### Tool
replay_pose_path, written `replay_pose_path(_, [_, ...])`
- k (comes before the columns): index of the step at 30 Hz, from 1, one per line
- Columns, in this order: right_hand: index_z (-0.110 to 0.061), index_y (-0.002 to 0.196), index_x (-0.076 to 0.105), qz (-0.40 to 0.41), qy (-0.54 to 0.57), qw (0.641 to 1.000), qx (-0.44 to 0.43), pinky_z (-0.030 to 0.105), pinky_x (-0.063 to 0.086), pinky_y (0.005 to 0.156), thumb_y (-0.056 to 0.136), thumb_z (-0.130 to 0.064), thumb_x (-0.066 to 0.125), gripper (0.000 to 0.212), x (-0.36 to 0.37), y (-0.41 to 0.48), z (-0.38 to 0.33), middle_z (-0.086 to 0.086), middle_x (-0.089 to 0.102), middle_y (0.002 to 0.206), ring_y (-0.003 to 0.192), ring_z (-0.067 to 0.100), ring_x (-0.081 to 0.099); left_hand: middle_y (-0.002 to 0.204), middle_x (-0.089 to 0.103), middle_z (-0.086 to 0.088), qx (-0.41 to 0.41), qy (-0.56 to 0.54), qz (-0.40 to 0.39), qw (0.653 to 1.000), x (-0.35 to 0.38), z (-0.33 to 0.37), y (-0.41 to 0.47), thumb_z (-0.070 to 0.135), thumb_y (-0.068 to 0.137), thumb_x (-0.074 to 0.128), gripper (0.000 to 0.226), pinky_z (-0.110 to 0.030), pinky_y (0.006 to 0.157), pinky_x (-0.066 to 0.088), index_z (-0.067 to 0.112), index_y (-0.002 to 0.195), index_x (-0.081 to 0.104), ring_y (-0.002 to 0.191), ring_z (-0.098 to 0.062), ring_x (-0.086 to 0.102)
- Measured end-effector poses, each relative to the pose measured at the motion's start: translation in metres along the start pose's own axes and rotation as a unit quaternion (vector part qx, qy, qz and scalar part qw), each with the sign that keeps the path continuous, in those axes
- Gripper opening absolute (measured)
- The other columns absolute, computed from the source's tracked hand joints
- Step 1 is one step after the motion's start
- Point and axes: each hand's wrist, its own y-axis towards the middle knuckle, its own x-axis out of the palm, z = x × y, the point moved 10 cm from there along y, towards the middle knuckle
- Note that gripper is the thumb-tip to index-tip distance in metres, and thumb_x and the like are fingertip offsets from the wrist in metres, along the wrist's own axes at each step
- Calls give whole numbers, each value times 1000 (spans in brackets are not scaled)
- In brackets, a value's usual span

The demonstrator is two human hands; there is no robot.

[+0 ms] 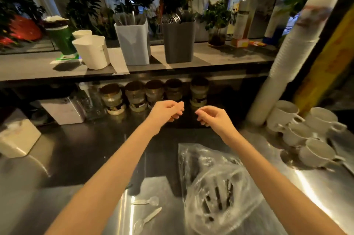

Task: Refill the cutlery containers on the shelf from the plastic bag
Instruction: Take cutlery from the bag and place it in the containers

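**Refill well along, bag not yet empty**

The steel counter (76, 158) fills the lower view, and the shelf (229, 56) runs across above it. At the right, a tall sleeve of stacked disposable cups (283, 74) leans up from the counter beside a cluster of white mugs (310, 129).

The plastic bag (216, 183) lies crumpled on the counter under the right forearm. It looks mostly flat, though a few dark-handled pieces show through the clear film, so some cutlery is left inside.

Two cutlery containers stand side by side on the shelf. Wrapped pieces rise above the rim of the light grey container (133, 47), and metal spoons fan out of the dark grey container (178, 45). Both look well stocked, so most of the refill appears done. How full they are below the rim cannot be seen. A pair of white tubs (90, 53) stands to their left; their contents are hidden.

The left hand (165, 110) and the right hand (214, 117) hang in the air near each other, between bag and shelf and in front of a row of jars (155, 93). On each, the fingers are curled in toward the thumb. Nothing shows in either grasp, and they read as empty.

Two clear plastic spoons, one (148, 201) above the other (146, 219), lie loose on the counter just left of the bag. They and the bag's remnants are probably what is left to shelve.
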Motion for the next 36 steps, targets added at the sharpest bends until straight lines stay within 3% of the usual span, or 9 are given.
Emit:
replay_pose_path(5, [-15,71,66,-61,16,993,100,19,43,52,92,-13,58,22,0,-70,90,-1,60,59,50,5,53,67,59,1,-112,-32,-185,976,100,-82,-58,38,95,52,34,-18,59,43,12,81,68,59,-7,53])
replay_pose_path(8, [-17,67,67,-87,-5,983,164,19,44,53,93,-17,57,27,-4,-105,134,-4,63,57,52,5,57,72,64,0,-181,-9,-289,940,154,-119,-93,37,96,50,37,-15,59,46,6,94,68,58,-4,56])
replay_pose_path(13, [-18,78,71,-102,-12,956,276,14,47,59,95,-19,53,24,-10,-140,199,-5,70,70,66,3,63,91,65,-5,-249,68,-355,898,213,-169,-124,33,100,41,42,-20,73,54,-2,116,60,76,-12,63])
replay_pose_path(16, [-13,93,73,-135,-41,941,308,12,47,65,93,-26,56,22,-5,-149,217,-5,68,82,76,3,61,115,59,-8,-209,202,-331,898,218,-182,-118,28,101,35,40,-21,71,50,3,124,55,94,-18,60])
replay_pose_path(20, [-17,110,66,-156,-97,932,313,20,50,83,93,-38,53,30,5,-140,226,-7,65,103,92,6,60,143,45,-7,-161,238,-238,928,201,-188,-94,22,101,35,43,-28,95,42,15,143,38,121,-20,48])
replay_pose_path(22, [-19,120,62,-166,-103,933,303,28,46,97,94,-37,52,33,13,-128,222,-5,62,118,106,11,58,144,44,-5,-143,258,-182,938,184,-193,-81,21,99,40,44,-31,108,35,14,142,39,131,-21,42])
replay_pose_path(27, [-6,112,65,-194,-129,924,305,36,49,96,93,-25,52,29,35,-105,225,12,65,116,109,25,60,141,46,-3,-157,302,-71,938,147,-213,-73,23,96,47,43,-27,107,32,14,137,44,130,-21,41])
replay_pose_path(33, [-12,110,57,-190,-145,919,313,12,40,54,93,-12,47,20,52,-90,247,1,56,93,72,3,49,129,56,-8,-267,204,1,942,138,-239,-75,30,94,51,48,-27,98,41,8,136,44,118,-22,52])
replay_pose_path(36, [-8,113,54,-222,-183,906,309,28,47,82,96,-9,40,22,59,-86,251,11,58,104,89,14,52,122,61,-5,-283,140,31,948,141,-237,-67,32,89,58,49,-30,100,42,12,133,49,114,-20,55])
